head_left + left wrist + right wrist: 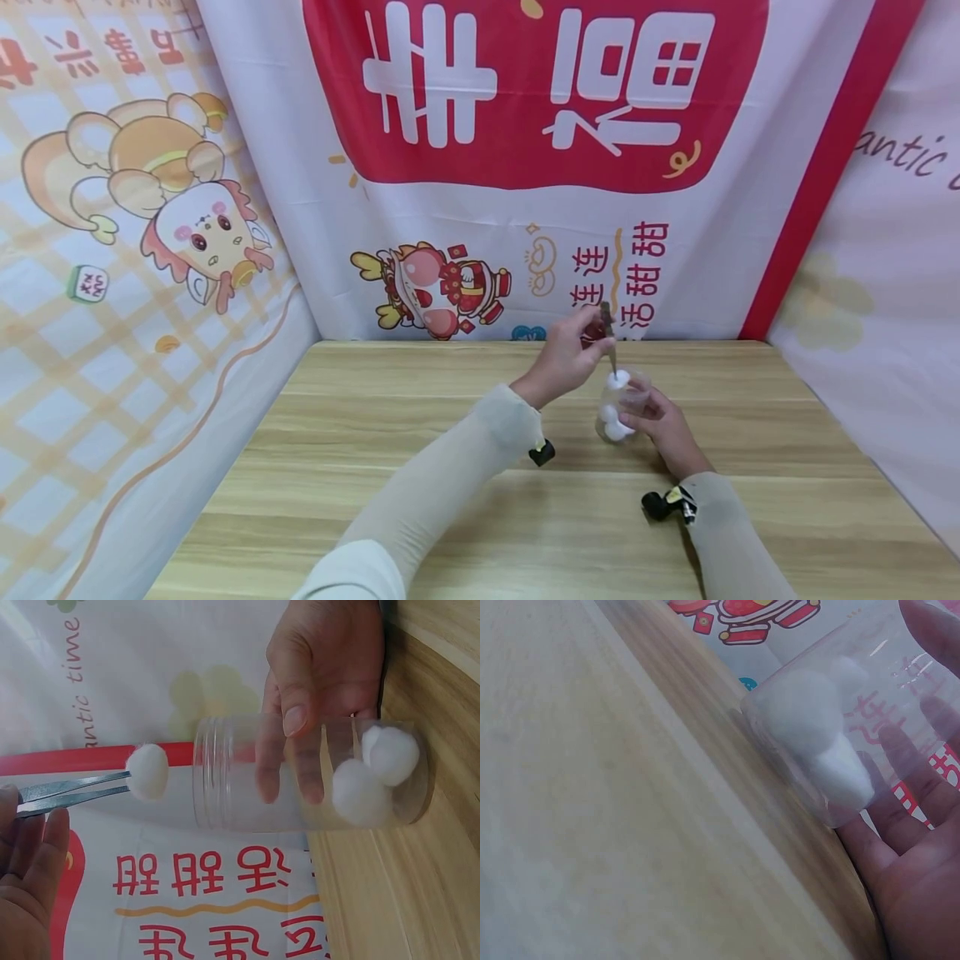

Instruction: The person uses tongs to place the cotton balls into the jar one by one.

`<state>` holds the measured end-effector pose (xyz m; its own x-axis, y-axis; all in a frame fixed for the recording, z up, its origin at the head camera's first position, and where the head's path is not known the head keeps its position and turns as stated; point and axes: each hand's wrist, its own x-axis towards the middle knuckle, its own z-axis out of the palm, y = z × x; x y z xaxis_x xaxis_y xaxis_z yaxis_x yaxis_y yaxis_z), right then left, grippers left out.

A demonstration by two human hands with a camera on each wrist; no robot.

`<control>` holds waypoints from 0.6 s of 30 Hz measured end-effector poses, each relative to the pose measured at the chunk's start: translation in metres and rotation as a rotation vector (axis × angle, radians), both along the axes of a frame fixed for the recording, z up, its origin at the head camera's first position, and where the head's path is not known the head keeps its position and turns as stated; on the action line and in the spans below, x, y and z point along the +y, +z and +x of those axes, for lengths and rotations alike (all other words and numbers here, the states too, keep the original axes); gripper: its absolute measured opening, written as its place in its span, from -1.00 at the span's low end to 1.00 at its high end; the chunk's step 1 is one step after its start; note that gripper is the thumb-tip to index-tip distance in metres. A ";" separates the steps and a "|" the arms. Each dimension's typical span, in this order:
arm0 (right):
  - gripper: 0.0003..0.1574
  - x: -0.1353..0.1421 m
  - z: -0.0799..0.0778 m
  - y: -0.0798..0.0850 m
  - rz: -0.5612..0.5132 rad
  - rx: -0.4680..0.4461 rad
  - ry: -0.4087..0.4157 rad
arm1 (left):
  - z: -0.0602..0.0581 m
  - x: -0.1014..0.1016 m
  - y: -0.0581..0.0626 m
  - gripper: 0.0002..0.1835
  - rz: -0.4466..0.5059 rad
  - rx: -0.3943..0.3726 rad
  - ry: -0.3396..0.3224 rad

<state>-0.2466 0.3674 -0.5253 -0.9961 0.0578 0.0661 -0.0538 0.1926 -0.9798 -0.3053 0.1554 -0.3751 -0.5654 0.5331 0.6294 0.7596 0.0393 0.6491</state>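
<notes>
My left hand (567, 354) pinches a pair of metal tweezers (71, 789), tips pointing down. Between the tips is a white cotton ball (148, 772), just outside the open mouth of a clear plastic jar (217, 776). Fingers and thumb of my right hand (675, 437) curl round the jar's side, keeping it on the tabletop. Several white cotton balls (806, 712) lie at the bottom inside the jar. In the head view the jar (609, 400) stands near the table's back, below the left hand.
The wooden table (360, 433) ends at a printed cloth backdrop (480, 212) close behind the hands. Printed cloths also hang along the left side (225, 375) and the right side (885, 333). A dark camera mount (667, 504) sits at the right wrist.
</notes>
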 end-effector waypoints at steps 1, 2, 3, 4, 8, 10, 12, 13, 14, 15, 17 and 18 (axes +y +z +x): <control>-0.02 0.000 0.000 0.000 -0.002 -0.001 0.000 | 0.000 0.001 -0.001 -0.79 0.004 0.004 0.000; -0.02 0.000 0.001 0.000 -0.003 -0.001 0.000 | -0.001 0.002 -0.002 -0.79 0.006 0.008 0.001; -0.02 0.000 0.001 0.000 -0.005 0.000 -0.001 | -0.001 0.004 -0.002 -0.79 0.008 0.011 0.002; -0.02 0.000 0.002 -0.001 -0.009 0.003 -0.003 | -0.002 0.005 -0.003 -0.78 0.011 0.012 0.001; -0.02 0.000 0.003 0.000 -0.018 0.011 -0.007 | -0.003 0.009 -0.006 -0.77 0.017 0.003 -0.012; -0.02 -0.001 0.003 0.000 -0.016 0.014 -0.009 | -0.004 0.009 -0.007 -0.77 0.019 -0.003 -0.012; -0.02 -0.001 0.003 0.000 -0.007 0.016 -0.008 | -0.004 0.010 -0.007 -0.77 0.022 -0.004 -0.010; -0.02 -0.001 0.002 0.000 -0.004 0.018 -0.007 | -0.004 0.010 -0.007 -0.76 0.024 -0.004 -0.007; -0.02 0.000 0.002 -0.001 0.000 0.021 -0.006 | -0.005 0.011 -0.008 -0.76 0.026 -0.002 -0.005; -0.03 0.000 0.002 -0.001 0.003 0.025 -0.006 | -0.005 0.011 -0.008 -0.76 0.028 0.001 -0.001; -0.03 0.000 0.002 -0.001 0.003 0.033 -0.003 | -0.005 0.012 -0.007 -0.76 0.030 0.005 0.001; -0.03 0.001 0.002 -0.001 0.002 0.037 -0.003 | -0.005 0.012 -0.008 -0.76 0.032 0.003 0.001</control>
<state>-0.2448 0.3681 -0.5264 -0.9928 0.0602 0.1034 -0.0899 0.1945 -0.9768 -0.3103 0.1676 -0.3827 -0.5639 0.5123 0.6478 0.7618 0.0197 0.6476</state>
